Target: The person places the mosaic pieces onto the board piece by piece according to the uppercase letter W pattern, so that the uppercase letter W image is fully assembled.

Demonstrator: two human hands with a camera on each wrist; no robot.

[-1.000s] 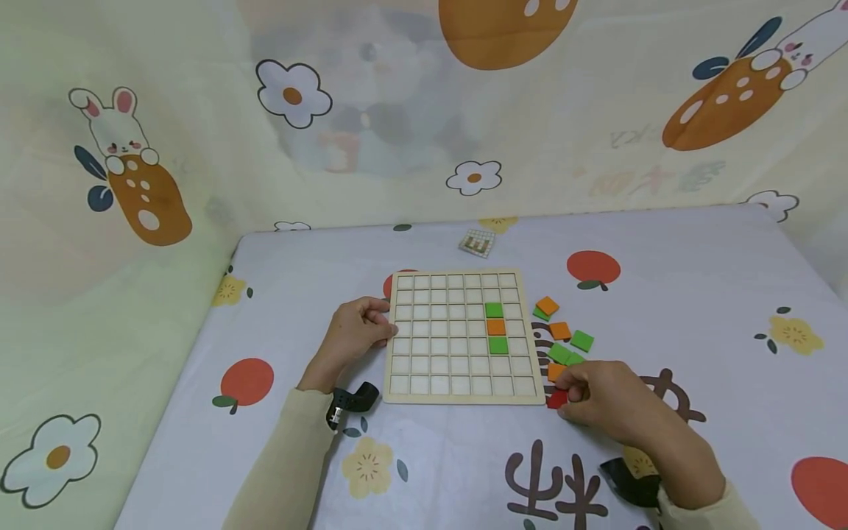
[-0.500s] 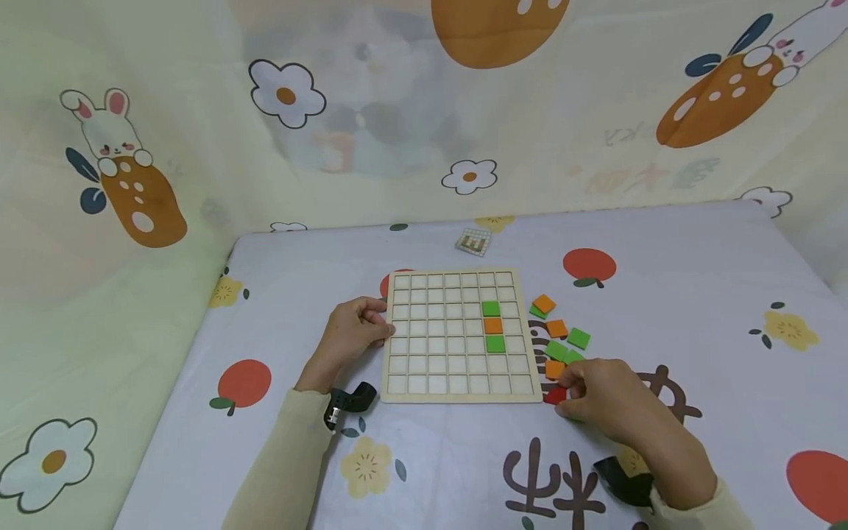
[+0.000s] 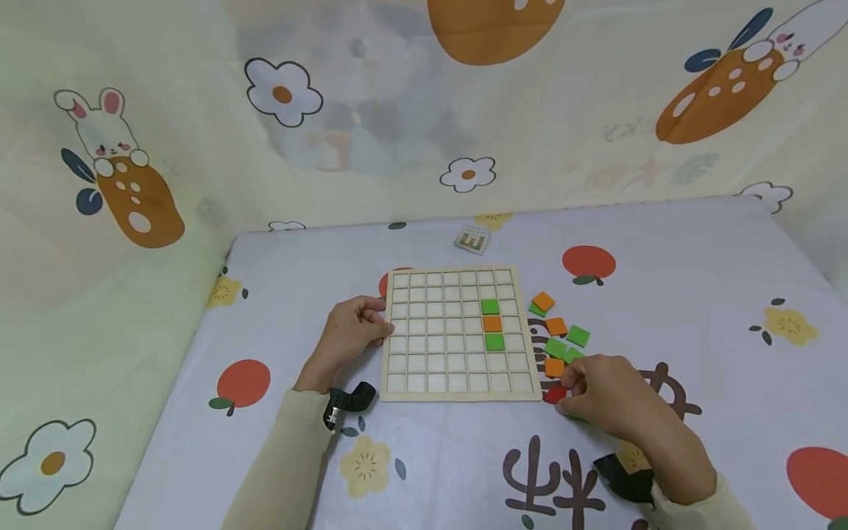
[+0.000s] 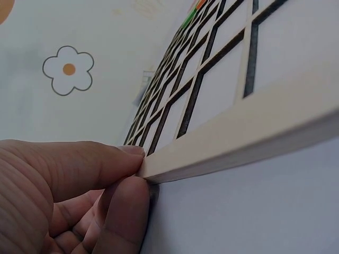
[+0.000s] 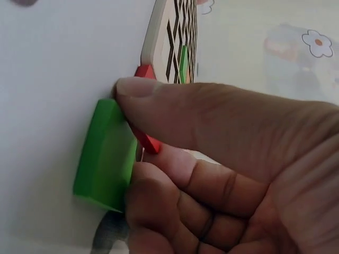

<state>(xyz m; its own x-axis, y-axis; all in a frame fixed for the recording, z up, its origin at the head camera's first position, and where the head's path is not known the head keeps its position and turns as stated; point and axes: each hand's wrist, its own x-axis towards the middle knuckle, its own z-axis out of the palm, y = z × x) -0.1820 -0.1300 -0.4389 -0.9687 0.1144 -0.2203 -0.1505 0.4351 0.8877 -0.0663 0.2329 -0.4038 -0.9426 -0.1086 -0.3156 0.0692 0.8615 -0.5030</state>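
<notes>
A pale wooden grid board [image 3: 457, 397] lies on the cloth, with green, orange and green square tiles in one column right of its middle. My left hand [image 3: 349, 333] pinches its left rim between thumb and finger, close up in the left wrist view. Beside the board's lower right corner, my right hand [image 3: 609, 394] holds a red tile [image 3: 553, 395] between thumb and index finger, the thumb hiding part of it. In the right wrist view a green tile [image 5: 108, 153] sits right next to that thumb.
Loose orange tiles [image 3: 556, 326] and green tiles [image 3: 578, 336] lie scattered along the board's right side, some overlapping. A small patterned card [image 3: 473, 240] lies behind the board. Printed fabric [image 3: 377, 110] hangs behind the table.
The head view has shifted slightly. Both hands stay almost where they were, and the board and its tiles keep their places; a sliver of green now shows below the right hand.
</notes>
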